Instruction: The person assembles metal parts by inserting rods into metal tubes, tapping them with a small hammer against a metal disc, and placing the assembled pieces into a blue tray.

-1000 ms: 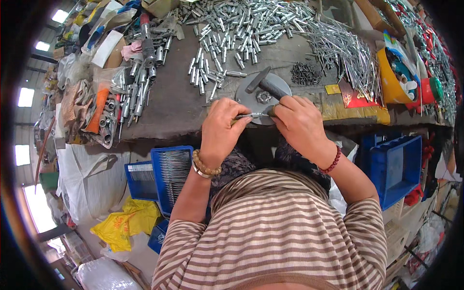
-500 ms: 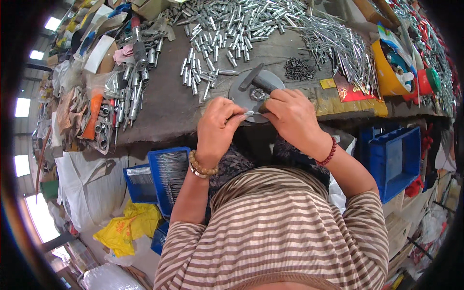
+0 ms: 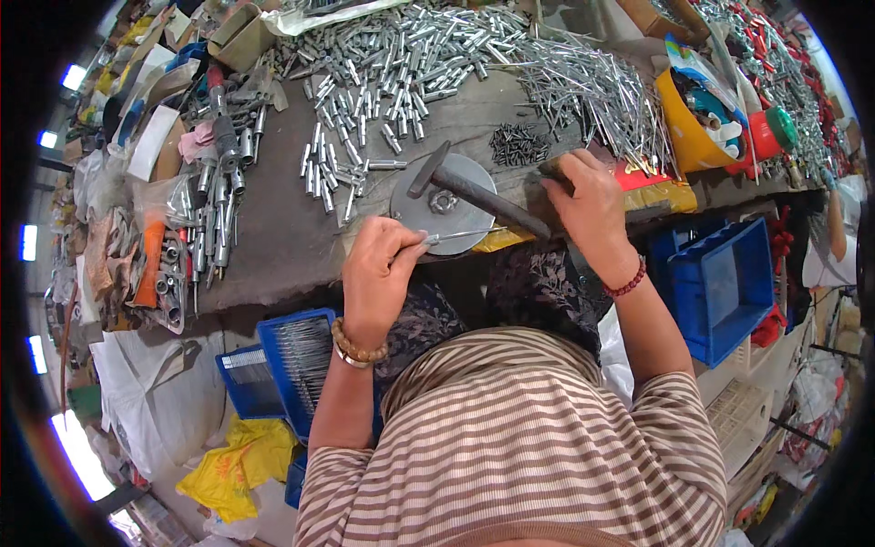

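My left hand pinches a slim silver metal rod between thumb and fingertips, its free end pointing right over the near edge of a round grey metal disc. On that disc rests a hammer, its handle slanting toward me, beside a small nut-like metal piece. My right hand is off to the right with curled fingers, near a heap of small dark pins. Something dark shows at its fingertips; I cannot make it out.
Silver metal tubes and long thin rods lie heaped at the back. A yellow container stands right, sockets and tools lie left. Blue crates flank my lap below the table edge; one at left holds rods.
My hands have separated; the right one has moved right, away from the metal piece, uncovering the hammer's handle. My left hand still holds its piece. The whole view has shifted slightly.
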The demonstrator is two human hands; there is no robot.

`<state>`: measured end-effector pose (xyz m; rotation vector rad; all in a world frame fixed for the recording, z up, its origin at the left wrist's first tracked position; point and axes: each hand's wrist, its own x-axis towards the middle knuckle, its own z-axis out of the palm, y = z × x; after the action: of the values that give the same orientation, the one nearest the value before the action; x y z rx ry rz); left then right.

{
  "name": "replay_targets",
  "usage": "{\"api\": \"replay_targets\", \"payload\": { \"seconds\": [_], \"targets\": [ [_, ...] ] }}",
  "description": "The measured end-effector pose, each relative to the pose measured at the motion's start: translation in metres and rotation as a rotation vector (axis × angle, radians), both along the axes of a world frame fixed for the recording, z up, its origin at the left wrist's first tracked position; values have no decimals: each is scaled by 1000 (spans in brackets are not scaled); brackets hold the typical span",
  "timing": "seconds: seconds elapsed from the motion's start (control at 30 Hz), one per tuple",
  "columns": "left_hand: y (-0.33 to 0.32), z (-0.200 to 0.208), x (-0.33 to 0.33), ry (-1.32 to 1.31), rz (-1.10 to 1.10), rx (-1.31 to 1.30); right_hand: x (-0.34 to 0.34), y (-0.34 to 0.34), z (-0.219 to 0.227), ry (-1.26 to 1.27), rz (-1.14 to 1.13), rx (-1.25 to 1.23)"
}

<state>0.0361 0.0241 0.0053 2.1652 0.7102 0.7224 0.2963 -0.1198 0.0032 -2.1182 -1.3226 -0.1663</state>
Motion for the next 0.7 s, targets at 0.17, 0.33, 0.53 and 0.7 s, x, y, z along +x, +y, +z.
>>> {"api": "replay_targets", "payload": {
  "seconds": [0.17, 0.33, 0.53, 0.7],
  "targets": [
    [6, 0, 1, 2, -9, 42, 14, 14, -4, -50, 46, -44],
    [10, -5, -7, -5, -9, 124, 18, 36, -4, -243, 237, 17],
    [4, -8, -3, -18, -32, 120, 26, 28, -10, -319, 227, -57],
    [-1, -7, -6, -15, -3, 126, 22, 29, -9, -254, 181, -118]
  ]
}}
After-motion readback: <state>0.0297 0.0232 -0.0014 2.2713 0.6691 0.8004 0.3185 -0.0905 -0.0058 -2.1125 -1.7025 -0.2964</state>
